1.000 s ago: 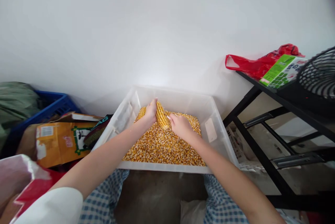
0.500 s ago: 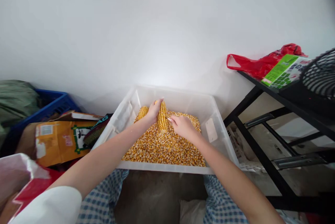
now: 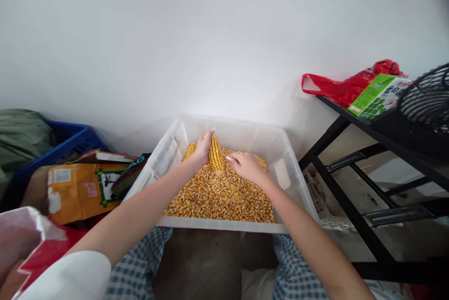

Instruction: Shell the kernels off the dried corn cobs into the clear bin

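Observation:
My left hand (image 3: 203, 148) is closed around the upper end of a yellow corn cob (image 3: 215, 156), holding it tilted above loose corn kernels (image 3: 220, 197). Just right of the cob is my right hand (image 3: 245, 166), fingers closed. A small, thin, pale tip shows at its fingertips beside the cob; what it belongs to is too small to make out. The kernels cover the bottom of a translucent plastic bin (image 3: 242, 226). Behind my left hand, a second corn cob (image 3: 190, 150) lies on the kernels, partly hidden.
To the left are an orange cardboard box (image 3: 82, 192), a blue crate (image 3: 75, 141) and a red-and-white bag (image 3: 42, 244). A black metal rack (image 3: 336, 187) at the right carries a red plastic bag (image 3: 343, 88), a green-and-white box (image 3: 377, 96) and a fan (image 3: 428, 101). A white wall (image 3: 210, 42) rises behind.
The left hand and its cob have shifted slightly left and up. The right hand has drawn a little away from the cob, widening the gap between them.

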{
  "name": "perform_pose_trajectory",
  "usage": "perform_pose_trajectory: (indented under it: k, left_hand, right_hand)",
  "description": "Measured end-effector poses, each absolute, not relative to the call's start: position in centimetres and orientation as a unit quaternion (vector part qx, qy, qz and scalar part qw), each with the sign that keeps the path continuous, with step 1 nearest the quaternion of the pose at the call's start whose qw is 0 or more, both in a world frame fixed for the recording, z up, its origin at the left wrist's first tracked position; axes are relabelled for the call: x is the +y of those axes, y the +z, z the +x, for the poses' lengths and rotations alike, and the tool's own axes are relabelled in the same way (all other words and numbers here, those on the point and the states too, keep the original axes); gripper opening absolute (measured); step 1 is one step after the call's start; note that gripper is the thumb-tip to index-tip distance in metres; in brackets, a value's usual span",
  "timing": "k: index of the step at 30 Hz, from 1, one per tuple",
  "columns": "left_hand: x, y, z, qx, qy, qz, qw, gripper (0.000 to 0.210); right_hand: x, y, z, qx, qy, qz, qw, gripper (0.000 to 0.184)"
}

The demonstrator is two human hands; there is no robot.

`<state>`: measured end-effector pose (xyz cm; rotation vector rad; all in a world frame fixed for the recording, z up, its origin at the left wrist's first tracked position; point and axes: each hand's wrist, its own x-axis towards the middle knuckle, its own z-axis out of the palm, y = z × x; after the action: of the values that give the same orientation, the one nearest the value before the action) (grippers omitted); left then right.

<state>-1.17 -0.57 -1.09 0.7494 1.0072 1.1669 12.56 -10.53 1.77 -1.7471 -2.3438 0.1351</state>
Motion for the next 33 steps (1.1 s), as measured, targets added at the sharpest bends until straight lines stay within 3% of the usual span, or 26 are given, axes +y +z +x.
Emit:
perform_pose_trajectory:
  k: [33]
  left_hand:
    - [-1.4, -0.5, -1.7, 0.423, 0.511, 0.404, 0.629, 0.035]
  right_hand:
    - [-11.0, 0.6, 12.4, -0.850, 0.023, -0.519, 0.083, 0.034]
